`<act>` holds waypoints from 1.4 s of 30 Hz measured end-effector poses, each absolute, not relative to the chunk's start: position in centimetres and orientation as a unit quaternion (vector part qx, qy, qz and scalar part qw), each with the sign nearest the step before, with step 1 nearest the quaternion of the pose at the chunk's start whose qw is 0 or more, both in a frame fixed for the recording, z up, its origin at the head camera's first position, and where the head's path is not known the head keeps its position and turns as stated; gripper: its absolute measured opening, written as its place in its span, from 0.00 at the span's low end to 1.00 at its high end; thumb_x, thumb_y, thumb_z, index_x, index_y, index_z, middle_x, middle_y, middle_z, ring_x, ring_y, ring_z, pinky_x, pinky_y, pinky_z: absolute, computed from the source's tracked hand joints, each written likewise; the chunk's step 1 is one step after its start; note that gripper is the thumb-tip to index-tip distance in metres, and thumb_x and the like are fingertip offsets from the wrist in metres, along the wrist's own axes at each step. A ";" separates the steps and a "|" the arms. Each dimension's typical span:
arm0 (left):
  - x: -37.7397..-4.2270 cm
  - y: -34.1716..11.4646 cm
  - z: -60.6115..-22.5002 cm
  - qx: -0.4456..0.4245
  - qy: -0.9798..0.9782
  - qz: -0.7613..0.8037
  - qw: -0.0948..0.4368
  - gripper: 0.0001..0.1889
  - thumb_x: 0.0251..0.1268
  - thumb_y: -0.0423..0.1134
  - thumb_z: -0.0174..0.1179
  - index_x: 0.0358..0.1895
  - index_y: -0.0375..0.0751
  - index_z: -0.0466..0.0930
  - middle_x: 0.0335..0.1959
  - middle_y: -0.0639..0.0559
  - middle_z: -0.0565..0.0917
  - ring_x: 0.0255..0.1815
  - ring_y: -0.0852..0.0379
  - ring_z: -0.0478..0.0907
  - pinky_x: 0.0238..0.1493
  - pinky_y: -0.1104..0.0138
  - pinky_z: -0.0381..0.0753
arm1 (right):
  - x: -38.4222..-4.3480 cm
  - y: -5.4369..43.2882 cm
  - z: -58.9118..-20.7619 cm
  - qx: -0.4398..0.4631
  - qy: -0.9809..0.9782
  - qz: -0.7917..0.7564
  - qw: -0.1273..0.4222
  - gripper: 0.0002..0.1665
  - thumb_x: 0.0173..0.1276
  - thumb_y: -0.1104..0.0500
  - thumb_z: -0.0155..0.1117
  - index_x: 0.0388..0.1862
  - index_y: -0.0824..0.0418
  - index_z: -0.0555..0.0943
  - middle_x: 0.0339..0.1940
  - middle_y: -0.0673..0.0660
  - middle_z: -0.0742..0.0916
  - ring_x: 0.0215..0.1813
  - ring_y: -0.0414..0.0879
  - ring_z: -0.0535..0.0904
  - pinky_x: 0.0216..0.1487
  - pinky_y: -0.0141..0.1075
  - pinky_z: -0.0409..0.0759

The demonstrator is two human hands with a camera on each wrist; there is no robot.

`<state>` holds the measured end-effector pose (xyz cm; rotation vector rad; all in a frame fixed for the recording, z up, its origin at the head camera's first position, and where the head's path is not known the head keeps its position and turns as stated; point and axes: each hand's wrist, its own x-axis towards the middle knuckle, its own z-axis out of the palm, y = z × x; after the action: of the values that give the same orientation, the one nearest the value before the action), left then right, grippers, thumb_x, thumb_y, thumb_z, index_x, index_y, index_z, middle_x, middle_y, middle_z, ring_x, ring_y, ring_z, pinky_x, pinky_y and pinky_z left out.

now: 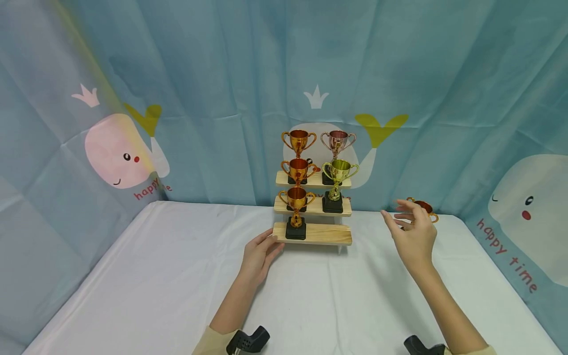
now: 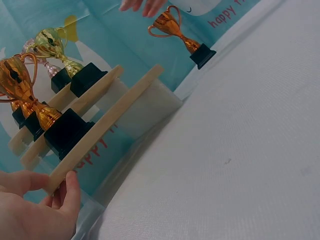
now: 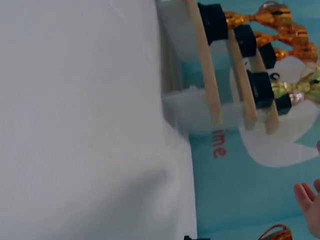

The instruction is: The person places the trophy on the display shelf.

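A three-step wooden shelf holds several small trophy cups on black bases. My left hand (image 1: 257, 256) pinches the left end of its lowest board (image 1: 326, 234) between thumb and fingers. Gold cups stand on the left of all three steps, the front one (image 1: 296, 201) on the lowest. A pink-toned cup (image 1: 337, 140) is on the top step's right, and a yellow-green cup (image 1: 339, 172) on the middle step's right. My right hand (image 1: 416, 239), fingers loosely bent and holding nothing, is in front of another orange-gold trophy (image 2: 182, 35), which stands on the table apart from the fingers.
A white cloth (image 1: 151, 276) covers the table. Behind it hangs a blue curtain (image 1: 213, 98) with printed whales, close to the back of the shelf. Translucent supports (image 2: 145, 110) hold the boards up.
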<state>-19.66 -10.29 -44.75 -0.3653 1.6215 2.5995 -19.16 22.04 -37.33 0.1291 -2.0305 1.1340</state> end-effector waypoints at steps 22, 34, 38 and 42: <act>-19.8 -10.3 -44.8 -0.128 0.523 0.842 0.027 0.27 0.82 0.28 0.52 0.78 0.25 0.62 0.75 0.26 0.66 0.69 0.41 0.74 0.69 0.61 0.84 | -19.9 27.7 -37.9 -0.038 -0.829 0.382 0.407 0.27 0.65 0.66 0.78 0.60 0.77 0.81 0.50 0.72 0.81 0.43 0.25 0.68 0.44 0.07 0.67; -19.9 -10.3 -45.0 -0.128 0.524 0.841 0.023 0.26 0.82 0.28 0.52 0.78 0.25 0.63 0.75 0.26 0.66 0.67 0.43 0.75 0.68 0.61 0.85 | -20.9 29.9 -38.4 -0.065 -0.867 0.361 0.336 0.35 0.66 0.64 0.78 0.69 0.74 0.76 0.63 0.75 0.76 0.62 0.62 0.69 0.49 0.28 0.65; -19.8 -10.3 -44.9 -0.129 0.524 0.841 0.023 0.26 0.82 0.28 0.52 0.78 0.26 0.63 0.75 0.27 0.66 0.67 0.43 0.75 0.68 0.61 0.85 | -21.3 30.3 -38.7 -0.053 -0.876 0.355 0.322 0.35 0.66 0.64 0.78 0.69 0.76 0.76 0.58 0.76 0.79 0.60 0.66 0.73 0.44 0.19 0.66; -19.7 -10.3 -44.9 -0.126 0.525 0.841 0.023 0.26 0.82 0.28 0.52 0.78 0.25 0.63 0.75 0.26 0.66 0.67 0.43 0.75 0.68 0.61 0.85 | -21.7 30.5 -39.1 -0.053 -0.873 0.371 0.311 0.36 0.66 0.64 0.78 0.70 0.76 0.75 0.57 0.75 0.80 0.52 0.57 0.75 0.39 0.07 0.63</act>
<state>-19.73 -10.26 -44.92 -0.3903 1.6265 2.6047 -21.65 30.48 -39.07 -0.1394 -2.3056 0.9795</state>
